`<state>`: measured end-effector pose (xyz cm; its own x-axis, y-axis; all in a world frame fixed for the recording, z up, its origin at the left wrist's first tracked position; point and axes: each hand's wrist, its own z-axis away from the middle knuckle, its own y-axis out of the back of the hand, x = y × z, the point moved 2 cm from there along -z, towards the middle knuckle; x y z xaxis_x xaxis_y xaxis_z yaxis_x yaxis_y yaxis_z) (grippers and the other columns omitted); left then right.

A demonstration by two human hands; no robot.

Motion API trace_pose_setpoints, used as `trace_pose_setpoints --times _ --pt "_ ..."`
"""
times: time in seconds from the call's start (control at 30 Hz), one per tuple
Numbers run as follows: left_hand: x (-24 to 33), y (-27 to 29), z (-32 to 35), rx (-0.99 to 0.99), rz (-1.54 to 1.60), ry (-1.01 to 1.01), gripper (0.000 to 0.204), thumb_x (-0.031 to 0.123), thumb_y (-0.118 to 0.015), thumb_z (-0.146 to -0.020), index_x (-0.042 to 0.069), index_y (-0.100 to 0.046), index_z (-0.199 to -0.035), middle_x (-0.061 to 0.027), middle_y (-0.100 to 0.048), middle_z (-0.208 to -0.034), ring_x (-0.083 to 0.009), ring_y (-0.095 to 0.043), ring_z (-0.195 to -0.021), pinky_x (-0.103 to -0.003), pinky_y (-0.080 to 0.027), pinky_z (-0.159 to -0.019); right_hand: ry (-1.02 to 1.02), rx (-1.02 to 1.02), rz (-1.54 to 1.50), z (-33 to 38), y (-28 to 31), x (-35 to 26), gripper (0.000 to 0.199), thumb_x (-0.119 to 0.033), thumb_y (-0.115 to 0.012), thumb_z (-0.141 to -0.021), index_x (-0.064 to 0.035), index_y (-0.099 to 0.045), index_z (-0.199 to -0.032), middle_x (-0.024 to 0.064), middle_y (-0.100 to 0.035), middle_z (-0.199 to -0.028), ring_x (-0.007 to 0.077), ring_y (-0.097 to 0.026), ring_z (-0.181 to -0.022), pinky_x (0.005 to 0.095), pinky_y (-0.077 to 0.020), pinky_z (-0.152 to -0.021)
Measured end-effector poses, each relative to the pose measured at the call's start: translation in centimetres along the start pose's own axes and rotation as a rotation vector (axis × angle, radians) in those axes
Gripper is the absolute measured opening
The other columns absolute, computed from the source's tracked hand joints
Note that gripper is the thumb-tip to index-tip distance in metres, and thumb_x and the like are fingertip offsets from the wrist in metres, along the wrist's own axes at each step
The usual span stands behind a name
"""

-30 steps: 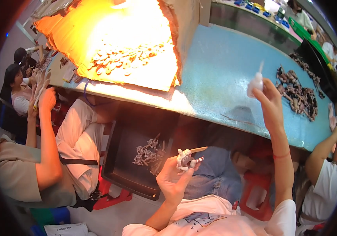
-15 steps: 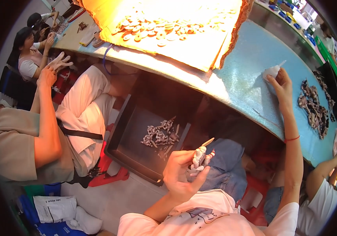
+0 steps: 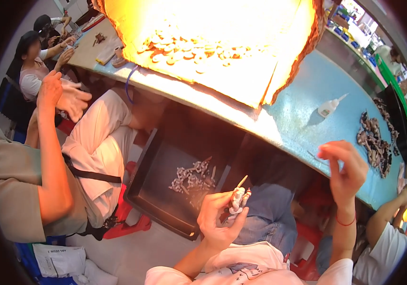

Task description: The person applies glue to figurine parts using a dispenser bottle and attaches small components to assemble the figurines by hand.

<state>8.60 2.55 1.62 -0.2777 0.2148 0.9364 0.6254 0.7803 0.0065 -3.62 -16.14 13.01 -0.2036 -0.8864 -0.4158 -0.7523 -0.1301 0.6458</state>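
Below the desk (image 3: 303, 118) edge, the left hand (image 3: 220, 221) is holding a small pale figurine (image 3: 237, 199) upright, its grip clamped on the piece with the thumb on one side and the fingers curling round the other; a thin stick (image 3: 242, 182) is poking up from the top of the figurine. Over to the right, the right hand (image 3: 343, 168) is hanging in the air just off the desk edge, its grip loosely apart and holding nothing, with a red band (image 3: 345, 222) sitting round the wrist. Up on the blue desk, well apart from that hand, a small white squeeze bottle (image 3: 329, 107) is lying tilted with its nozzle pointing up and to the right. Further right, a heap of dark small parts (image 3: 376, 142) is lying along the desk. Beneath the desk and just to the left of the figurine, a black tray (image 3: 160, 190) is holding a cluster of grey parts (image 3: 191, 175). A brightly lit orange sheet (image 3: 213, 42) is covering the far part of the desk. On the left, another person in a white top (image 3: 99, 142) is sitting beside the tray, one hand (image 3: 68, 97) raised
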Motion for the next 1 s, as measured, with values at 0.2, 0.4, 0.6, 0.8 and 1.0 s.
trace_pose_setpoints --times 0.2,0.4,0.6,0.8,1.0 --pt "-1.0 1.6 0.8 0.001 0.066 0.131 0.035 -0.013 -0.063 -0.069 -0.003 -0.05 -0.1 -0.0107 -0.051 -0.1 -0.0205 -0.062 -0.088 -0.029 -0.051 -0.077 0.312 -0.207 0.044 -8.6 -6.9 -2.4 0.023 0.009 -0.052 -0.066 0.0023 -0.06 -0.087 0.0164 -0.057 -0.081 0.0333 -0.058 -0.075 0.0374 -0.0473 -0.064" --pt "-1.6 2.6 1.2 0.087 0.262 0.217 0.035 -0.01 -0.067 -0.07 -0.004 -0.053 -0.101 -0.0112 -0.054 -0.101 -0.0178 -0.062 -0.087 -0.026 -0.051 -0.075 0.23 -0.246 0.26 -17.2 -15.1 2.8 0.024 0.004 -0.053 -0.074 0.0017 -0.062 -0.096 0.0225 -0.06 -0.086 0.0369 -0.058 -0.08 0.0402 -0.0462 -0.069" --pt "-2.1 3.1 0.6 0.068 0.305 0.239 0.04 -0.016 -0.062 -0.069 -0.001 -0.047 -0.103 -0.011 -0.055 -0.1 -0.0211 -0.062 -0.09 -0.03 -0.051 -0.079 0.143 -0.223 0.282 -23.2 -18.5 7.6 0.021 0.002 -0.05 -0.075 0.0013 -0.064 -0.09 0.0214 -0.062 -0.084 0.0344 -0.059 -0.083 0.0417 -0.0454 -0.072" --pt "-1.6 3.4 0.1 0.068 0.328 0.249 0.038 -0.014 -0.063 -0.069 -0.001 -0.048 -0.102 -0.0099 -0.053 -0.099 -0.018 -0.061 -0.089 -0.028 -0.051 -0.078 0.14 -0.268 0.332 -25.0 -16.8 10.1 0.021 0.002 -0.05 -0.075 0.0008 -0.064 -0.09 0.0208 -0.062 -0.084 0.034 -0.06 -0.082 0.0416 -0.0454 -0.071" --pt "-2.8 4.1 0.4 0.059 0.172 0.214 0.038 -0.012 -0.065 -0.068 -0.001 -0.049 -0.1 -0.0099 -0.054 -0.099 -0.0162 -0.06 -0.087 -0.027 -0.05 -0.077 0.141 -0.304 0.383 -24.6 -19.2 7.8 0.021 0.002 -0.05 -0.075 0.0002 -0.065 -0.089 0.0202 -0.062 -0.083 0.0336 -0.06 -0.082 0.0415 -0.0454 -0.071"
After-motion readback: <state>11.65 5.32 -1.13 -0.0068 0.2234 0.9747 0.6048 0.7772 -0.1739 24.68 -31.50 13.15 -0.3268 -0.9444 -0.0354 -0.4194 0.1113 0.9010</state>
